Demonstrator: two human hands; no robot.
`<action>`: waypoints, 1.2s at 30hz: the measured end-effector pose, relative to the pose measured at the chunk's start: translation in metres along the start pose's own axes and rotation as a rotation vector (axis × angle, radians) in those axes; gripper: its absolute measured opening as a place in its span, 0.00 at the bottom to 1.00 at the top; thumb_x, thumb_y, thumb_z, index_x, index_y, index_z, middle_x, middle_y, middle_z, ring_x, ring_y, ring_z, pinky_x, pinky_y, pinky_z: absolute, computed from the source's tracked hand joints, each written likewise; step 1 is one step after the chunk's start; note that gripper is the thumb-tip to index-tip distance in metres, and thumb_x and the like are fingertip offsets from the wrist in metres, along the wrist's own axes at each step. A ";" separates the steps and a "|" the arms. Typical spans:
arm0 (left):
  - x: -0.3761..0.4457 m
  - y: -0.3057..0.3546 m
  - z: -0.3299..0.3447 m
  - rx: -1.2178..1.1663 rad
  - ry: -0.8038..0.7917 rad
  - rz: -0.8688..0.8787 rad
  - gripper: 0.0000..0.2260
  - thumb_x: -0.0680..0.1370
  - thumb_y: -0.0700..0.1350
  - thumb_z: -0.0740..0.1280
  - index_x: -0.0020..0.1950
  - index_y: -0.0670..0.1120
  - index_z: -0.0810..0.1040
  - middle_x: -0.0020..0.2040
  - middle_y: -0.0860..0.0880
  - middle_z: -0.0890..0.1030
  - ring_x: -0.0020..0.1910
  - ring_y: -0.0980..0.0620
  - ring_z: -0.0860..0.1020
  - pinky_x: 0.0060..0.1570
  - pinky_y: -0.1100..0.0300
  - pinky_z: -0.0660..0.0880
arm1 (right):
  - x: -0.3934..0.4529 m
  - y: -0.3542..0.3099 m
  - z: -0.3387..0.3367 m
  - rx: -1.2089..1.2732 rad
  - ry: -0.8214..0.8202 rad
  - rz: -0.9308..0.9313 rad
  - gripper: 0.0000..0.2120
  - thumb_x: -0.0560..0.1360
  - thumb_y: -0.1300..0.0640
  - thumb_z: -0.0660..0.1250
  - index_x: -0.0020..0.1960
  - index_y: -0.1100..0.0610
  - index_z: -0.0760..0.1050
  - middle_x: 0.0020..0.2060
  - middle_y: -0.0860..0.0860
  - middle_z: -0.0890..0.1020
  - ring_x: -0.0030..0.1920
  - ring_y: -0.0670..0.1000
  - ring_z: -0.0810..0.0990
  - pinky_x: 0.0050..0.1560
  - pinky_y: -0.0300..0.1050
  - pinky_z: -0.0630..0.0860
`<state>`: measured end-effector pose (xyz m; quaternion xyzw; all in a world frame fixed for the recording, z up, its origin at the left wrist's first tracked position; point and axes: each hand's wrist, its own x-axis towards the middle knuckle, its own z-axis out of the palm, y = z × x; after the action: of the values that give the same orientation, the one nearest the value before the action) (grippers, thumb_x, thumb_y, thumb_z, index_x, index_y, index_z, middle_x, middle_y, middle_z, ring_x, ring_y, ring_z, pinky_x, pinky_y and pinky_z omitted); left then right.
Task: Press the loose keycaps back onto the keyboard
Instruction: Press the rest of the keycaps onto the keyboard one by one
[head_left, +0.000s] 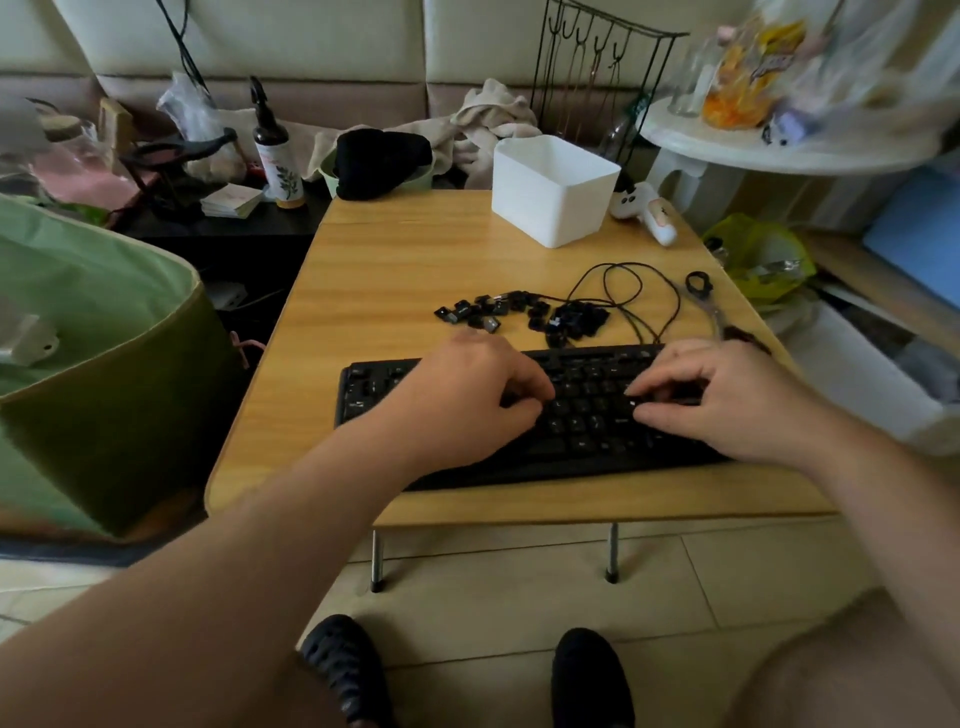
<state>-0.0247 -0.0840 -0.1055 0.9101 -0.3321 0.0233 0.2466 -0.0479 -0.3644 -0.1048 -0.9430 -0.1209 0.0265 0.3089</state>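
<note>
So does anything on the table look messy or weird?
Yes. A heap of loose keycaps lies scattered on the table behind the keyboard, not on it. The black cable loops untidily beside them.

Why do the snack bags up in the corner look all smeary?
Head view: the wide lens stretches and smears the corners, so the snack bags blur, while the keyboard and loose keycaps mid-frame stay fairly sharp; the light is dim and soft, with no glare.

A single head-worn wide-angle view looks forward and steeply down, close above the keyboard (524, 415) on the tabletop (395, 270).
</note>
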 end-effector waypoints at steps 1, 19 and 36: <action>0.003 0.002 0.003 0.001 0.002 0.015 0.08 0.81 0.48 0.70 0.58 0.55 0.86 0.48 0.61 0.82 0.48 0.63 0.74 0.55 0.84 0.53 | -0.003 0.002 0.000 -0.004 0.008 0.002 0.10 0.72 0.51 0.79 0.48 0.37 0.84 0.46 0.39 0.81 0.51 0.37 0.78 0.53 0.39 0.75; 0.033 0.010 0.027 0.008 -0.050 0.005 0.08 0.78 0.54 0.73 0.56 0.58 0.85 0.45 0.64 0.78 0.49 0.65 0.74 0.54 0.72 0.62 | -0.011 0.005 0.029 -0.061 0.002 -0.097 0.08 0.71 0.41 0.76 0.50 0.34 0.85 0.46 0.39 0.77 0.55 0.41 0.70 0.57 0.43 0.69; 0.035 0.018 0.034 -0.035 -0.119 -0.098 0.16 0.67 0.72 0.67 0.48 0.66 0.78 0.45 0.63 0.80 0.53 0.55 0.77 0.63 0.46 0.74 | -0.009 -0.003 0.033 -0.151 0.042 -0.100 0.05 0.71 0.40 0.73 0.43 0.40 0.84 0.39 0.39 0.77 0.50 0.45 0.71 0.56 0.60 0.74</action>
<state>-0.0126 -0.1321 -0.1200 0.9205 -0.3016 -0.0488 0.2434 -0.0613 -0.3455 -0.1301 -0.9567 -0.1631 -0.0180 0.2402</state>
